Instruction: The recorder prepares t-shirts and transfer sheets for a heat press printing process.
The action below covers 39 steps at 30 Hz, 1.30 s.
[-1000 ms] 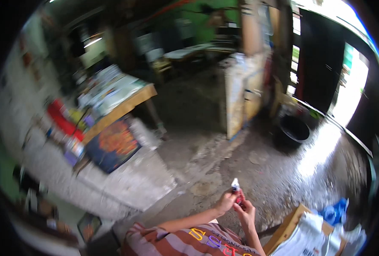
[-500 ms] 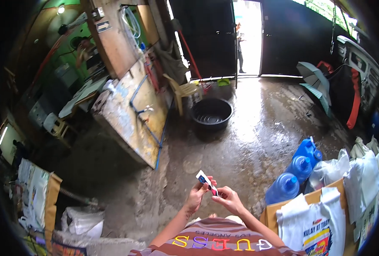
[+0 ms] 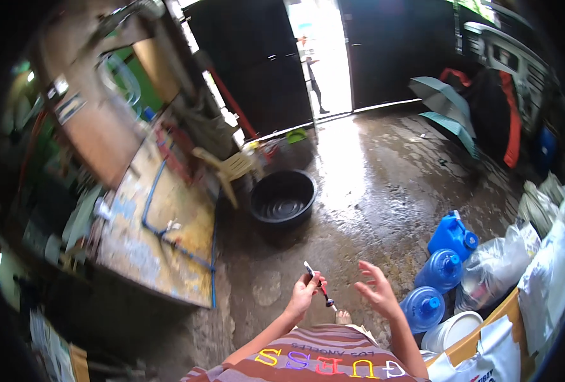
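Note:
My left hand (image 3: 303,298) is closed round a small squeeze tube (image 3: 321,288), pinching it between thumb and fingers in front of my striped shirt. The tube slants, with its flat white end up and its narrow end pointing down toward my foot. Dark and red parts show on its body, and a dark piece with a pale tip is at the lower end. What the tube contains, I cannot tell. Off to its right, my right hand (image 3: 378,290) is raised apart from it, fingers spread and nothing in them.
Ahead on the wet floor sits a black basin (image 3: 284,198), beside a cream plastic chair (image 3: 231,167). Blue water jugs (image 3: 440,270) and a white bucket (image 3: 454,332) stand at my right. A low wall with blue pipe (image 3: 168,237) is left; umbrellas (image 3: 445,105) lie far right.
My right hand has let go of the tube and moved right, its fingers opening. The left hand still holds the tube, now turned more edge-on. The whole view has swung round.

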Motion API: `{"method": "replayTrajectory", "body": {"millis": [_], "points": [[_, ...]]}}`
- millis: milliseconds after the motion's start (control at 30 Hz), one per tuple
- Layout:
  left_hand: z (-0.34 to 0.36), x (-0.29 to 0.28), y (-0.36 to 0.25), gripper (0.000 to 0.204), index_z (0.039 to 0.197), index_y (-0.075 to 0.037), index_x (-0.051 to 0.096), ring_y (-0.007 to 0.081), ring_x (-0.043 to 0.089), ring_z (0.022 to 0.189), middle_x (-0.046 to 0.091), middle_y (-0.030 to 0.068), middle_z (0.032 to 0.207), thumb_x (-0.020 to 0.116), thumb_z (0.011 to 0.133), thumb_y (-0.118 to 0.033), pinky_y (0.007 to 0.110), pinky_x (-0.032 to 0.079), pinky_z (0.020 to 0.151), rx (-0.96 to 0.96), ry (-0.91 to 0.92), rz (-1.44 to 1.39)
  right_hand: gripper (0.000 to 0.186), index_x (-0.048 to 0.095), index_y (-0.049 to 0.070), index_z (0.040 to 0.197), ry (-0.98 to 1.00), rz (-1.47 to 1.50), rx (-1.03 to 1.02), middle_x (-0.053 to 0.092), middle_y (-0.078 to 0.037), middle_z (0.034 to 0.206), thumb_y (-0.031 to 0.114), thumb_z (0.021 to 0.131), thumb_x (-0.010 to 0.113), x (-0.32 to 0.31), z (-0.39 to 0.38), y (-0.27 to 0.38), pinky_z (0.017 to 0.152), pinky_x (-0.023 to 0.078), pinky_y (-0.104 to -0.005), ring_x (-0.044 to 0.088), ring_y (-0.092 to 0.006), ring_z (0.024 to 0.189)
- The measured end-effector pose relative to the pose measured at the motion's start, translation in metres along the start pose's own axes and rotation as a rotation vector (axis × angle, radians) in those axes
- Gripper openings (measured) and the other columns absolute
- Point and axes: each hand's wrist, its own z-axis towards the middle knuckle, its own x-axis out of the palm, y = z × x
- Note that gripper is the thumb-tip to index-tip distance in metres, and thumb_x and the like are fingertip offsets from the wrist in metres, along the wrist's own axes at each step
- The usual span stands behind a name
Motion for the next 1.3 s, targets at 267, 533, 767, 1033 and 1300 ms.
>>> {"method": "replayTrajectory", "body": {"millis": [267, 533, 767, 1033, 1300], "points": [[0.131, 0.035, -0.044, 0.034, 0.105, -0.001, 0.047, 0.0176, 0.057, 0.079, 0.057, 0.0083, 0.088, 0.055, 0.085, -0.027, 0.032, 0.046, 0.069, 0.334, 0.067, 0.227, 0.044, 0.047, 0.005, 0.118, -0.428, -0.096, -0.051, 0.049, -0.010, 0.115, 0.028, 0.082, 0.056, -0.055, 0.127, 0.007, 0.085, 0.038, -0.0326, 0.048, -0.0214, 0.103], [0.254, -0.003, -0.071, 0.040, 0.102, 0.001, 0.050, 0.0270, 0.055, 0.071, 0.055, 0.0132, 0.082, 0.065, 0.075, -0.025, 0.035, 0.043, 0.065, 0.611, -0.141, 0.632, 0.043, 0.043, 0.003, 0.121, -0.220, 0.404, 0.196, 0.052, -0.011, 0.112, 0.028, 0.086, 0.050, -0.031, 0.248, -0.055, 0.078, 0.043, -0.0304, 0.053, -0.0199, 0.095], [0.373, -0.045, -0.095, 0.039, 0.100, 0.001, 0.053, 0.0147, 0.053, 0.068, 0.056, 0.0088, 0.081, 0.068, 0.075, -0.024, 0.027, 0.044, 0.063, 0.439, -0.344, 0.456, 0.034, 0.049, 0.001, 0.109, 0.093, 0.818, 0.684, 0.058, -0.016, 0.102, 0.026, 0.086, 0.050, -0.020, 0.384, -0.122, 0.066, 0.051, -0.0333, 0.060, -0.0230, 0.079], [0.494, -0.056, -0.142, 0.039, 0.098, 0.003, 0.052, 0.0214, 0.054, 0.065, 0.056, 0.0121, 0.081, 0.067, 0.075, -0.024, 0.031, 0.044, 0.062, 0.573, -0.372, 0.635, 0.037, 0.047, 0.003, 0.116, -0.342, 0.162, 0.347, 0.056, -0.012, 0.104, 0.025, 0.087, 0.051, -0.102, 0.520, -0.148, 0.070, 0.048, -0.0292, 0.057, -0.0178, 0.086], [0.634, -0.127, 0.013, 0.039, 0.098, 0.001, 0.049, 0.0309, 0.058, 0.087, 0.057, 0.0216, 0.097, 0.049, 0.075, -0.030, 0.041, 0.044, 0.068, -0.204, 0.182, 1.230, 0.042, 0.049, 0.000, 0.116, 0.801, -1.478, 0.397, 0.050, -0.024, 0.116, 0.030, 0.088, 0.042, -0.200, 0.537, -0.344, 0.092, 0.036, -0.0359, 0.048, -0.0286, 0.107]]}}
